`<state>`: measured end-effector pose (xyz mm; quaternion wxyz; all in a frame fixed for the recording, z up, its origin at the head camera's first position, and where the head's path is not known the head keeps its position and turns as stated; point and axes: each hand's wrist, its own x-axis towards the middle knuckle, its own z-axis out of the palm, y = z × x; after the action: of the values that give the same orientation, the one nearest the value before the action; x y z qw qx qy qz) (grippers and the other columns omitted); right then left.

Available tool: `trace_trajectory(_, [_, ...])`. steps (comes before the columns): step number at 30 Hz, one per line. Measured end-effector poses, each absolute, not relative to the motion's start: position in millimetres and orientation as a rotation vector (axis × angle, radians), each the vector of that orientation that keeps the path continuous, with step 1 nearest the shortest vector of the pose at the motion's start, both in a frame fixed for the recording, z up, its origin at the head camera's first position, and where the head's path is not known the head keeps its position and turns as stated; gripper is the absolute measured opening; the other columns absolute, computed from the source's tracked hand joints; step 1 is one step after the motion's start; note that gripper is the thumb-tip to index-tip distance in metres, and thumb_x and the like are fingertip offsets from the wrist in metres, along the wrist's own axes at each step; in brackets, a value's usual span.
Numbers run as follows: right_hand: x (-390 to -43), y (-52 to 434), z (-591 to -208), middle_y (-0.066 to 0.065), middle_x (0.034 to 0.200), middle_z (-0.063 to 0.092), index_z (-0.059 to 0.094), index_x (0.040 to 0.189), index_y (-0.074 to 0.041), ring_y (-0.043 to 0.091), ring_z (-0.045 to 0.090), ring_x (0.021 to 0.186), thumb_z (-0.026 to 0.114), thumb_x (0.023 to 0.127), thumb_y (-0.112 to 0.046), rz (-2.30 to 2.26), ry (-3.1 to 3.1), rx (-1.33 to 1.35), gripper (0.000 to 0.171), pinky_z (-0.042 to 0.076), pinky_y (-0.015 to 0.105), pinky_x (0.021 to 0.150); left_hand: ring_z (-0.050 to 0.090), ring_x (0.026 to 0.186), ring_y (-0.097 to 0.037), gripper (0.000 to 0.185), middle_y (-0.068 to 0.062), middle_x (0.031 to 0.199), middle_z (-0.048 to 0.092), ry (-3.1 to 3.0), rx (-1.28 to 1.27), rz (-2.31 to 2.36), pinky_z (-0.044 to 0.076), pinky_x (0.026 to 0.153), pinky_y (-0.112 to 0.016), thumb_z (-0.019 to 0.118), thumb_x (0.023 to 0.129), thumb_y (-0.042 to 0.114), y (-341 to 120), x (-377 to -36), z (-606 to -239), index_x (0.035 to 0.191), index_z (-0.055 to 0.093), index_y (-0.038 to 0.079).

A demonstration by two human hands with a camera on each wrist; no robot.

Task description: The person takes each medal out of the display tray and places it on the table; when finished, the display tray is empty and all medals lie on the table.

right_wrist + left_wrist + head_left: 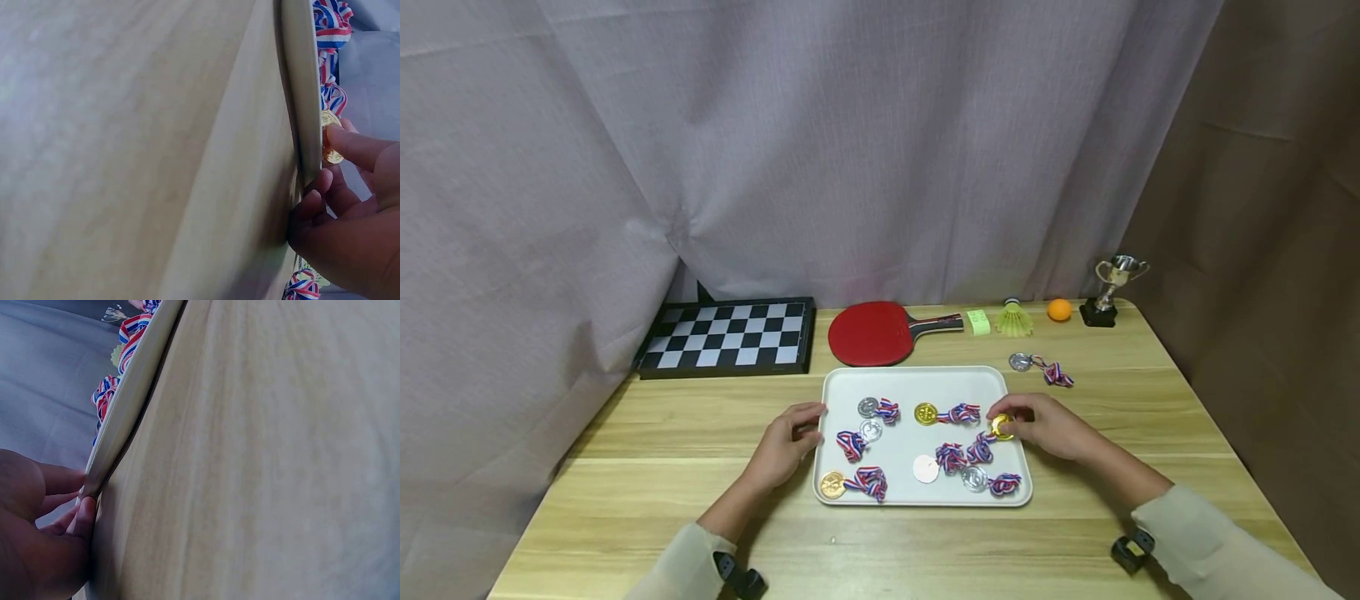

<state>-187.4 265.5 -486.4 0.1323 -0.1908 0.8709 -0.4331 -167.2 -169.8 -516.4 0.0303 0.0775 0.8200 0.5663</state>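
Note:
A white tray (917, 379) lies on the table with several gold and silver medals on it, their striped ribbons bunched up. At its left rim my left hand (784, 446) pinches the edge, thumb low against the side and fingers over the top, as the left wrist view shows. My right hand (1047, 425) pinches a gold medal (1001, 427) by the right rim; in the right wrist view its other fingers curl beside the tray wall. Another gold medal (926, 413) and a silver medal (975, 478) lie nearby on the tray.
Beyond the tray's right corner lies a silver medal (1020, 362) with its ribbon. Along the back stand a chessboard (726, 336), a red table tennis bat (870, 333), a green block (978, 322), a shuttlecock (1014, 318), an orange ball (1059, 310) and a trophy cup (1112, 289).

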Motion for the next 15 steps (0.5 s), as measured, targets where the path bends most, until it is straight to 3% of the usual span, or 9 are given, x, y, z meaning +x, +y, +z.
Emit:
trace_trajectory(4, [-187.4, 267.6, -484.7, 0.009, 0.104, 0.067, 0.073, 0.117, -0.006, 0.018, 0.057, 0.093, 0.066, 0.098, -0.007, -1.324, 2.479, -0.531, 0.02, 0.05, 0.025, 0.08, 0.064, 0.116, -0.034, 0.044, -0.022, 0.141, 0.058, 2.527, 0.241, 1.747, 0.059, 0.095, -0.035, 0.066, 0.09, -0.015, -169.8, -167.0, -517.1, 0.133, 0.063, -0.009])
trace_trajectory(10, [-186.8, 271.1, -479.9, 0.015, 0.106, 0.064, 0.07, 0.124, -0.002, 0.021, 0.057, 0.087, 0.061, 0.101, -0.01, -1.432, 2.389, -0.407, 0.025, 0.054, 0.03, 0.072, 0.064, 0.116, -0.034, 0.044, -0.022, 0.141, 0.058, 2.523, 0.234, 1.744, 0.059, 0.095, -0.034, 0.066, 0.09, -0.015, -169.8, -166.5, -517.4, 0.134, 0.063, -0.008])
trace_trajectory(15, [-188.5, 275.9, -472.7, 0.025, 0.122, 0.059, 0.066, 0.129, 0.001, 0.014, 0.058, 0.089, 0.055, 0.105, -0.011, -1.544, 2.32, -0.352, 0.029, 0.055, 0.027, 0.072, 0.064, 0.116, -0.035, 0.045, -0.022, 0.141, 0.058, 2.52, 0.232, 1.75, 0.059, 0.094, -0.033, 0.066, 0.09, -0.015, -169.8, -167.2, -515.8, 0.134, 0.063, -0.008])
